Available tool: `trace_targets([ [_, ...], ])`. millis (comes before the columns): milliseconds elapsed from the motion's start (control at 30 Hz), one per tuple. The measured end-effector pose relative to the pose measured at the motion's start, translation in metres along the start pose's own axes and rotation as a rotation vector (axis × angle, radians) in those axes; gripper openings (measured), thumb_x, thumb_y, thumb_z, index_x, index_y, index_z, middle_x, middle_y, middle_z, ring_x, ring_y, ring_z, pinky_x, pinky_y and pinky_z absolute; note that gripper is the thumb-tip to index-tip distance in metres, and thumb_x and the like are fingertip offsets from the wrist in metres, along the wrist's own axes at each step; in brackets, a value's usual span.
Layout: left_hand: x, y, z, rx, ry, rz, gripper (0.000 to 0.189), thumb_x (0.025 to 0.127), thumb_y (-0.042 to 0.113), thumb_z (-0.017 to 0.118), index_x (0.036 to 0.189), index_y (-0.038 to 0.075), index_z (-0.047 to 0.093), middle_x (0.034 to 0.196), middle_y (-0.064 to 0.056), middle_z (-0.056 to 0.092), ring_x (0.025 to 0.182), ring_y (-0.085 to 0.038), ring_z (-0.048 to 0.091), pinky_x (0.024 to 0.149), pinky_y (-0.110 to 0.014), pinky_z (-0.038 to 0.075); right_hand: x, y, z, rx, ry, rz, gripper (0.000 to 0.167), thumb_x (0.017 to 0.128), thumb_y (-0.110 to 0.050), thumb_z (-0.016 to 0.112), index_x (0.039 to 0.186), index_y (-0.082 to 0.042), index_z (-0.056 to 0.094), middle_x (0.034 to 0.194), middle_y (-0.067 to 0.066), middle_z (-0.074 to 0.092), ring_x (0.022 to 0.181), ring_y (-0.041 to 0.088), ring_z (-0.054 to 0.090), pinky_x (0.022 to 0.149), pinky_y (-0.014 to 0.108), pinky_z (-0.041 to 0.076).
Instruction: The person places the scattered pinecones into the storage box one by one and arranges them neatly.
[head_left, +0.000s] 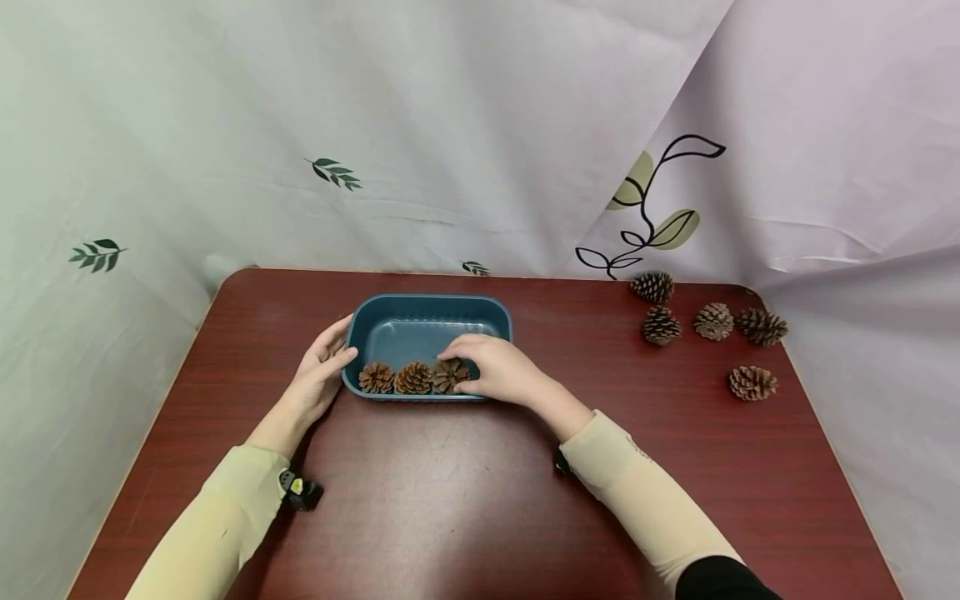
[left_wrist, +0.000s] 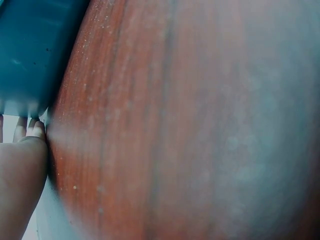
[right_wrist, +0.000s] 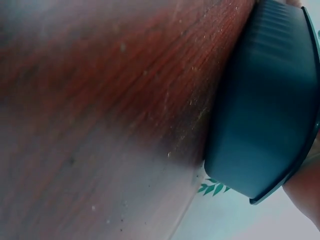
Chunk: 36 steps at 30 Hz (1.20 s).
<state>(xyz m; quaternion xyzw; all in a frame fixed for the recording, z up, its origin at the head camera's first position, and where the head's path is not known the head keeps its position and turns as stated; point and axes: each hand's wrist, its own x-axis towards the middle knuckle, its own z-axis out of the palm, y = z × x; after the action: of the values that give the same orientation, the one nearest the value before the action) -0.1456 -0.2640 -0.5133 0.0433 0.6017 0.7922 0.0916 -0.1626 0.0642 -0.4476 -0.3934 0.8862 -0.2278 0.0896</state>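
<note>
A blue rectangular plastic basin (head_left: 397,301) stands near the table's back edge. Along its front wall lie a pine cone (head_left: 376,377) and another pine cone (head_left: 414,378), side by side. Inside the basin's right front corner, my right hand (head_left: 495,367) holds a third pine cone (head_left: 449,377) between thumb and fingers. My left hand (head_left: 321,371) grips the basin's left end, thumb over the rim and fingers along the outer wall. In the left wrist view those fingers (left_wrist: 35,129) meet the basin's end wall (left_wrist: 35,60). The right wrist view shows the basin's outside (right_wrist: 265,110); the held cone is hidden there.
Several loose pine cones lie at the table's back right, among them one at the rear (head_left: 652,287) and one nearer the right edge (head_left: 753,383). A white curtain (head_left: 480,150) with leaf prints hangs behind the dark red table (head_left: 420,500).
</note>
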Motion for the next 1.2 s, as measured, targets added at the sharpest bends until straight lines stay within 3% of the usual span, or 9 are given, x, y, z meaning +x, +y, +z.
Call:
trace_targets([
  [833,0.001,-0.001,0.000,-0.005,0.004,0.007,0.058,0.110,0.000,0.051,0.165,0.012,0.036,0.147,0.016,0.058,0.134,-0.001,0.057,0.101,-0.017,0.052,-0.002,0.002,-0.004,0.086,0.030,0.011,0.050,0.094,-0.026,0.084,0.141,-0.013,0.070,0.143,0.007,0.068,0.135,0.024,0.063,0.112,0.043,0.052],
  [1200,0.000,-0.001,-0.001,-0.023,-0.002,0.016,0.057,0.110,-0.002,0.050,0.164,0.012,0.039,0.145,0.015,0.061,0.130,-0.002,0.060,0.098,-0.018,0.054,-0.019,0.014,-0.019,0.190,0.191,0.021,0.046,0.095,-0.021,0.083,0.138,-0.009,0.071,0.140,0.008,0.070,0.138,0.029,0.061,0.115,0.049,0.050],
])
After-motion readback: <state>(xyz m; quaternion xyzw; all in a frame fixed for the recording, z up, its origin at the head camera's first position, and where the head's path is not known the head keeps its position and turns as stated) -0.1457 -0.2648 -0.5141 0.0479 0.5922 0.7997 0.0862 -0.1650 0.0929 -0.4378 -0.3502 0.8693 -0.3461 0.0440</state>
